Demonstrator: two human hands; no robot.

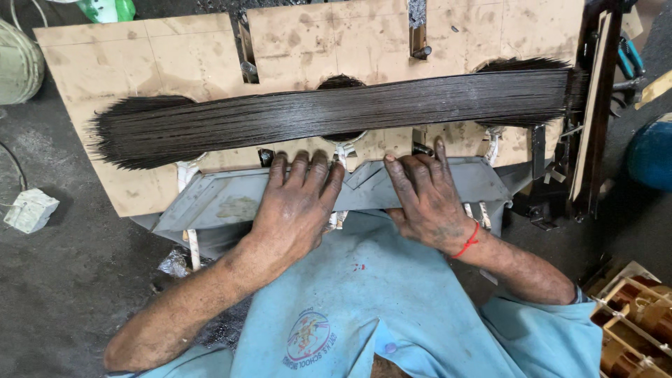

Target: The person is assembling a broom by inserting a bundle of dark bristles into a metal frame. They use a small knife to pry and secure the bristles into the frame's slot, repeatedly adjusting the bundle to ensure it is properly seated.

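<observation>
Below the long bundle of dark wires (336, 112), at about six o'clock from its middle, I have both hands pressed flat on a grey metal plate (224, 199). My left hand (297, 203) lies palm down, the four fingers straight and close together, pointing toward twelve o'clock, their tips at the plate's far edge just short of the wires. My right hand (423, 196) lies the same way at three o'clock from the left one, fingers a little more spread, the forefinger reaching furthest up toward the bundle. Neither hand grasps anything; both are spread open and only bear down on the plate. Both are smeared black with grime, and a red thread (467, 241) circles the right wrist.

The wires are thin, stiff and straight, laid side by side in a flat sheaf running from nine o'clock to three o'clock; the nine o'clock end fans out like a brush, and the three o'clock end runs up to a dark upright frame (591, 105). They rest on a pale, stained board (175, 63) with round holes and narrow slots cut in it. The plate is dull, angular sheet metal, with folded edges. My forearms come in from the lower corners, over a light blue shirt (364, 294). At nine o'clock, on the dark floor, sits a small white box (29, 210).
</observation>
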